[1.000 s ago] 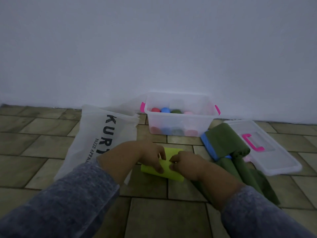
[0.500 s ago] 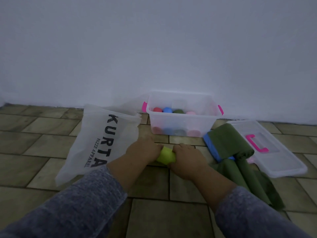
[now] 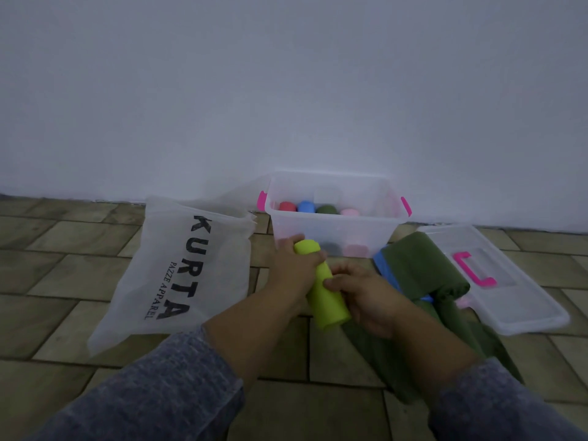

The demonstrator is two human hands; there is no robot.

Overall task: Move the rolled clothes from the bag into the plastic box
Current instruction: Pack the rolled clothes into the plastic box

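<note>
You hold the yellow-green roll (image 3: 321, 294) in both hands, just near of the plastic box (image 3: 378, 237). Its far end tilts up toward the box's near wall. Your left hand (image 3: 292, 268) has its fingers (image 3: 315, 257) curled round the far end. Your right hand (image 3: 366, 297) wraps the near half, probably so the cloth does not unroll on the way.

The bag (image 3: 178, 272) lies flat on the tiled floor (image 3: 63, 281) to the left and looks close to empty. The box stands open against the wall, with its lid (image 3: 521, 300) lying on the floor to the right. That leaves the mouth free from above.

A red roll (image 3: 287, 206), a blue roll (image 3: 306, 206), a green roll (image 3: 327, 209) and a pink roll (image 3: 349, 212) stand side by side in the left part. The space right of the pink one looks free.

You need to lift over the near rim. Loose green cloth (image 3: 420, 268) crowds your right wrist, so the path straight ahead looks clearer.
</note>
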